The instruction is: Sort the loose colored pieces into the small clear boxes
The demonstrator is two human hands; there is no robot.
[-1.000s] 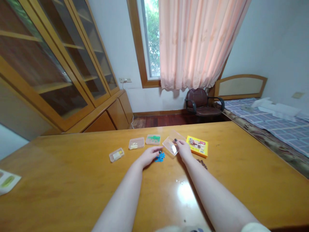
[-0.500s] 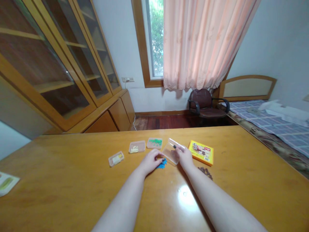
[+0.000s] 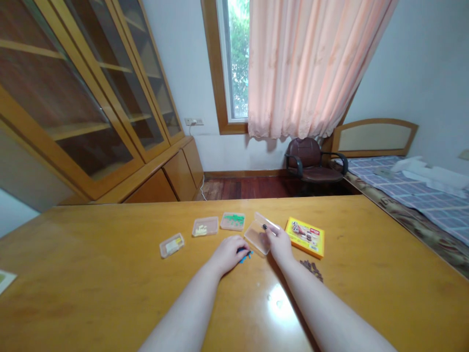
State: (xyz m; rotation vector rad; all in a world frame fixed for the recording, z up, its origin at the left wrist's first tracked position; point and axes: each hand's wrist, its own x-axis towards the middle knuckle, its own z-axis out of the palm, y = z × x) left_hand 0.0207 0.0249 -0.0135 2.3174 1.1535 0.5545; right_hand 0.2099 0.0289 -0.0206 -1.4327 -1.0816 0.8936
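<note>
My right hand point(image 3: 279, 242) grips a small clear plastic box point(image 3: 257, 236) with its lid hinged open, tilted just above the wooden table point(image 3: 110, 274). My left hand point(image 3: 230, 253) lies curled over a little heap of blue pieces point(image 3: 246, 255), covering most of them; only a few blue bits show at its right edge. The two hands are close together, the box's rim beside the blue heap.
Three more small clear boxes stand in a row: one with yellow-white pieces point(image 3: 171, 245), one with pale pieces point(image 3: 205, 227), one with green pieces point(image 3: 232, 221). A yellow booklet point(image 3: 305, 236) and a pile of dark brown pieces point(image 3: 312, 269) lie right of my right hand.
My left hand has closed down over the blue pieces, hiding most of them. My right hand has kept hold of the open box, which stays beside the heap.
</note>
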